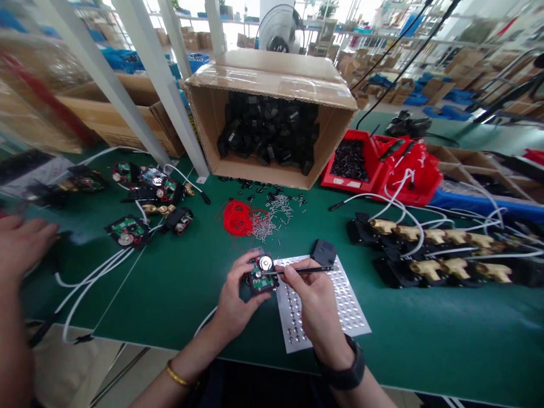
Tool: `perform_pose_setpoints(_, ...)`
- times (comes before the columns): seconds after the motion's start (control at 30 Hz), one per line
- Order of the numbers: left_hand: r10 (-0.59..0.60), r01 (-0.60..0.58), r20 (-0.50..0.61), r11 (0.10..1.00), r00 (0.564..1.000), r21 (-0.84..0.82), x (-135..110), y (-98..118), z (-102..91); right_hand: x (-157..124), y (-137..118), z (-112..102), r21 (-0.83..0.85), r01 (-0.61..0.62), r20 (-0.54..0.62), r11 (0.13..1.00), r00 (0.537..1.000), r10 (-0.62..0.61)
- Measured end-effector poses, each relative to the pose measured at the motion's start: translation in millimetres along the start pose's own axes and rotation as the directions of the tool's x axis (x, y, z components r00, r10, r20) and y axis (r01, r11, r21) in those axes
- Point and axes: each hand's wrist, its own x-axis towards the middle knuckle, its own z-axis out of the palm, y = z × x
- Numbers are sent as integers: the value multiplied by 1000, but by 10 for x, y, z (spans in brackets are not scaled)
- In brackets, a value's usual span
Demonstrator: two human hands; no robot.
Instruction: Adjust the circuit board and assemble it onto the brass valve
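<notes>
The circuit board is just above the near edge of the green table, a little left of the middle, and has a round silver part on top.

Sweeping from my left, another person's hand rests at the table's far left edge, fingers loosely curled; I cannot tell whether it holds anything. Next come several similar boards lying with white cables trailing off them toward the near edge. Behind them a white post slants up from the table.

My left hand grasps the circuit board from its left side, thumb and fingertips wrapped around its edges. Beyond it lie a coil of red wire and, just beside that, a scatter of small metal pins. Farther back, a cardboard box lies on its side with black parts inside.

My right hand pinches a thin black tool, and the tool's tip touches the board. Under this hand is a white sheet dotted with rows of small round pieces, with a black cover at its far corner. Right of the box are red bins, and nearer to me lie rows of brass fittings with white wires.
</notes>
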Motion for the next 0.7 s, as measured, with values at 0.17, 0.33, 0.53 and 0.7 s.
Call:
perform_pose_setpoints(0.17, 52, -70, 94, 977, 994, 202, 49, 42, -57, -255, -300, -49, -259, 381, 72, 887, 924, -376)
perform_pose_setpoints(0.33, 117, -154, 144, 945, 983, 289, 43, 36, -61, -203, -661, -523, -521, 513, -114, 683, 751, -651)
perform_pose_setpoints(0.53, 36, -31, -20, 977, 999, 212, -7, 10, 34, 533, -271, -692, -992, 0, -27, 124, 976, -215)
perform_pose_setpoints(0.7, -130, 138, -48, 952, 990, 272, 24, 92, 33, 584, -144, -572, -998, -56, -57, 8, 996, -66)
